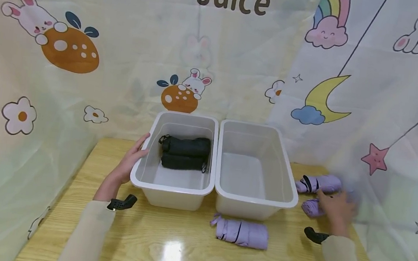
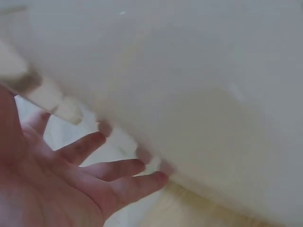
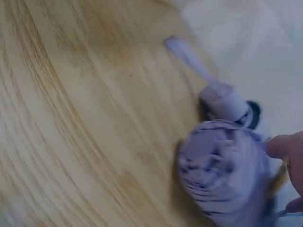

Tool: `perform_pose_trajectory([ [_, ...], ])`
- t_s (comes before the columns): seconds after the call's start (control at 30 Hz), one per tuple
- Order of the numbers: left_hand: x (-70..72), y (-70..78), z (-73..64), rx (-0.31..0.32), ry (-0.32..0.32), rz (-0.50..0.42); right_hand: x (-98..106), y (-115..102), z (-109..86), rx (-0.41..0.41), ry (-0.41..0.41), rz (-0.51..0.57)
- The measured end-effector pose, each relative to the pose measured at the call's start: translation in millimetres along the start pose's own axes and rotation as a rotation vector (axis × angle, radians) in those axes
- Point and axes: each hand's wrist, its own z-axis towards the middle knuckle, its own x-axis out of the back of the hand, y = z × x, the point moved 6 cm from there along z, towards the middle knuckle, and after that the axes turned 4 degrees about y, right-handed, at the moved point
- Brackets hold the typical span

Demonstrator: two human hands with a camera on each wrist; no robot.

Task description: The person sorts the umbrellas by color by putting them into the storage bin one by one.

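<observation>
My left hand (image 1: pixel 126 165) lies against the outer left side of the left white bin (image 1: pixel 173 196). Its fingers are straight and spread in the left wrist view, fingertips at the bin wall. Inside that bin lie two rolled black bundles (image 1: pixel 186 146), probably folded umbrellas. My right hand (image 1: pixel 339 211), blurred, is over a rolled purple umbrella (image 3: pixel 222 165) at the table's right side. The thumb (image 3: pixel 284 145) reaches that umbrella's edge, while most other fingers are out of the right wrist view. Just beyond lies another purple umbrella (image 1: pixel 328 184) with a dark band.
Beside the left bin stands a second white bin (image 1: pixel 254 208), its floor bare. A third purple umbrella (image 1: pixel 249 234) lies in front of it on the wooden table (image 1: pixel 141 235). A printed cloth (image 1: pixel 131 60) hangs around the back and sides.
</observation>
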Motion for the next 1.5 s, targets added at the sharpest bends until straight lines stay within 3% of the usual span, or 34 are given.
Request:
perform_pose_trajectory([
  [0.23, -0.5, 2.5, 14.0, 0.041, -0.009, 0.041, -13.6, 14.2, 0.9, -0.120, -0.005, 0.033],
  [0.4, -1.1, 2.2, 12.3, 0.072, 0.021, 0.043, -14.9, 13.2, -5.2, -0.145, -0.049, 0.071],
  [0.6, -1.5, 1.0, 9.7, 0.069, 0.026, 0.021, -13.1, 5.7, -14.4, -0.088, -0.061, 0.070],
  [0.87, -1.4, -0.2, 7.0, 0.059, 0.030, 0.013, -19.5, 11.8, -20.4, -0.043, -0.075, 0.069],
  [1.1, -1.1, 3.6, 5.5, 0.031, 0.034, 0.002, -21.0, 14.5, -18.3, 0.008, -0.038, 0.124],
  [1.37, -2.6, 2.1, 5.8, 0.035, 0.034, -0.003, -16.6, 21.1, -22.5, 0.046, 0.014, 0.293],
  [1.5, -3.0, 0.8, 5.7, 0.040, 0.036, 0.007, -18.6, 29.3, -24.6, 0.068, -0.043, 0.381],
])
